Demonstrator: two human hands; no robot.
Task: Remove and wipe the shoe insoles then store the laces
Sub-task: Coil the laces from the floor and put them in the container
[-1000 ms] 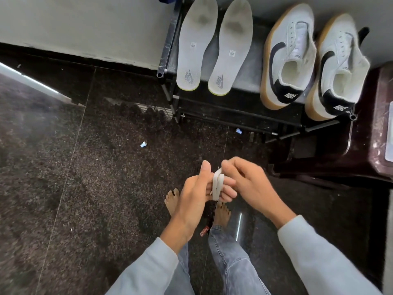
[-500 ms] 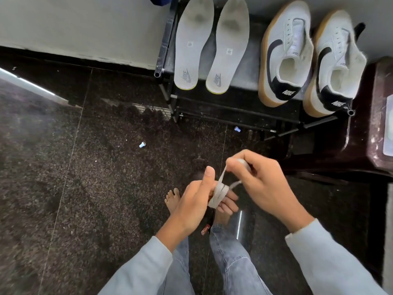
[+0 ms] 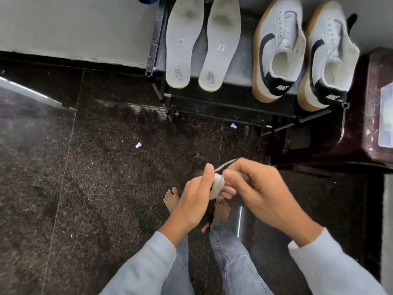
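Blurred right hand [image 3: 258, 194] hides part of the lace bundle [image 3: 217, 185].

Looks like a home entryway or hall, prob. by the front door. Main clue: a low black metal shoe rack [image 3: 158, 50] pushed against a plain light wall [image 3: 74, 26], w/ a pair of white sneakers [image 3: 278, 50] and two loose insoles [image 3: 184, 41] laid side by side on its top shelf. Floor is dark polished speckled stone tile [image 3: 85, 188], w/ grout lines and window glare, typical of a house or flat. The person stands barefoot [image 3: 172, 198] in jeans, so indoors, informal. Dark wooden furniture [image 3: 361, 116] sits just right of the rack; can't tell what kind, it's cut off at the edge.
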